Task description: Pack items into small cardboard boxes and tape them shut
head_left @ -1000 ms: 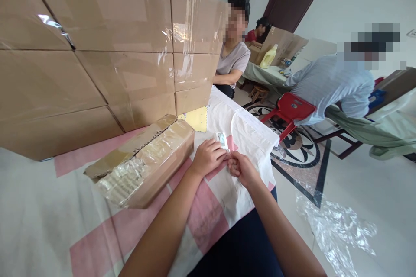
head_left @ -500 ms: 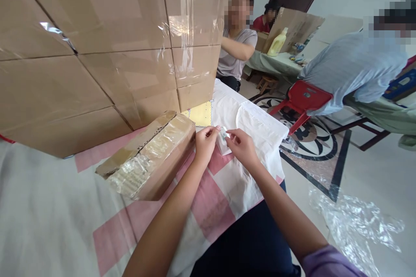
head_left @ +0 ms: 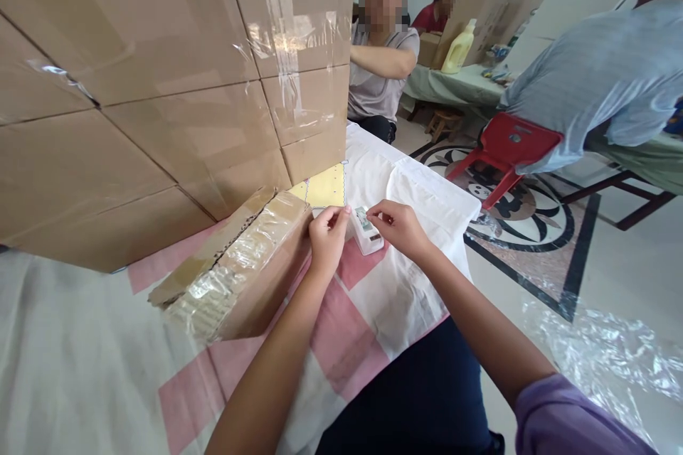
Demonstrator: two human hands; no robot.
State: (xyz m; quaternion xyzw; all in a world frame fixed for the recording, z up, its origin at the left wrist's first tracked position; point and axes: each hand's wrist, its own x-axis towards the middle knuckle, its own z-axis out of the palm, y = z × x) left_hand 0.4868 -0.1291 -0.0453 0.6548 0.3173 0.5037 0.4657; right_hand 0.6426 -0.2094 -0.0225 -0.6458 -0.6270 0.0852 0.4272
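Observation:
Both my hands meet over a small white box [head_left: 365, 230] with a printed label, held just above the pink-and-white tablecloth [head_left: 384, 291]. My left hand [head_left: 326, 238] pinches the box's left end with curled fingers. My right hand [head_left: 399, 227] grips its right end, fingertips at the top edge. Just left of my left hand lies an opened brown carton [head_left: 240, 266] wrapped in clear tape, its flap raised.
A wall of taped cardboard boxes [head_left: 176, 85] stands on the table behind the carton. A yellow perforated sheet [head_left: 325, 188] lies by them. A seated person [head_left: 381, 64] faces me; another in a blue shirt [head_left: 602, 78] sits on a red chair [head_left: 506, 149]. Clear plastic wrap [head_left: 602, 362] lies on the floor.
My hands rose from the cloth and shifted slightly away from me with the small box; my right hand went from fumbling beside it to gripping its right end. The camera tilted leftward.

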